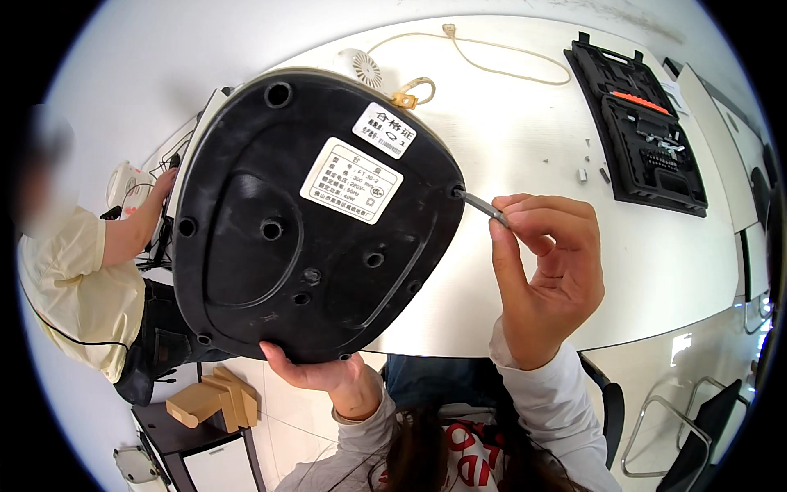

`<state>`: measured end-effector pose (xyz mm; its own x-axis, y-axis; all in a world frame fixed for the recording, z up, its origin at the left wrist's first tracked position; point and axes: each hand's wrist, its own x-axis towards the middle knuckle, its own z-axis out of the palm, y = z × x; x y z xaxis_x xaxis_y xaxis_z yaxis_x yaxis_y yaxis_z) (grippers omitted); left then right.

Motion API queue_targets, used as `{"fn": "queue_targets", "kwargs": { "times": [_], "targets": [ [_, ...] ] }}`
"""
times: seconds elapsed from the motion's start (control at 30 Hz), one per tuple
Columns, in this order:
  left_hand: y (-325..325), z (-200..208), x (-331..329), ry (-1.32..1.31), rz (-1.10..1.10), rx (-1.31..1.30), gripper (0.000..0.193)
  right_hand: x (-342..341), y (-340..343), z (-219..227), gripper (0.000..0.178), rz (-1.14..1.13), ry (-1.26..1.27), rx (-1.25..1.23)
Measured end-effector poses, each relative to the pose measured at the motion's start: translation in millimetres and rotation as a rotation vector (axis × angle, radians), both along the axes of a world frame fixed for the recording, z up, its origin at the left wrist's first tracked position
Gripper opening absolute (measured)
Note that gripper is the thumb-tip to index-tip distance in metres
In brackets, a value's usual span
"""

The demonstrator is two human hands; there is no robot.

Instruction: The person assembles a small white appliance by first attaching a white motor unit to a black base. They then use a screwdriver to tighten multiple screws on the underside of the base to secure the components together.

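A large black plastic fan base is tipped up in front of me, its underside facing me. It has several round holes and two white labels. My left hand grips its lower edge, the thumb on the underside and the other fingers hidden behind. My right hand pinches a slim grey strip-like piece between thumb and fingers. The tip of this piece meets a hole at the base's right edge; how far it goes in, I cannot tell. Its exact kind is unclear.
Past the base, a white vented part and a beige cord lie on the white table. An open black tool case stands right, small metal parts beside it. Another person works at left, near cardboard boxes.
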<state>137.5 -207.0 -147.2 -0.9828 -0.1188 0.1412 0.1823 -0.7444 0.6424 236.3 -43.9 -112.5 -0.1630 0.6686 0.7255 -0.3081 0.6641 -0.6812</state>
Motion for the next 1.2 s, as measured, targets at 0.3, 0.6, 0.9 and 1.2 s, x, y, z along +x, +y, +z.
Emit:
{"fn": "queue_targets", "kwargs": {
  "times": [0.3,0.6,0.9,1.2],
  "targets": [
    [-5.9,6.0,-1.2,0.118,-0.282,0.090,0.046,8.5,17.0,-21.1,0.020,0.836,0.657,-1.315],
    [13.9,84.4,-41.3,0.390,-0.409,-0.446,0.038,1.6,41.0,-12.8,0.024,0.933,0.159,-1.430],
    [26.6,117.2,-51.3,0.494,-0.425,-0.538,0.039,-3.6,36.4,-5.6,0.020,1.042,0.214,-1.272],
    [26.4,100.0,-30.0,0.638,-0.271,-0.769,0.040,-18.9,37.6,-30.0,0.027,0.760,0.225,-1.402]
  ]
}}
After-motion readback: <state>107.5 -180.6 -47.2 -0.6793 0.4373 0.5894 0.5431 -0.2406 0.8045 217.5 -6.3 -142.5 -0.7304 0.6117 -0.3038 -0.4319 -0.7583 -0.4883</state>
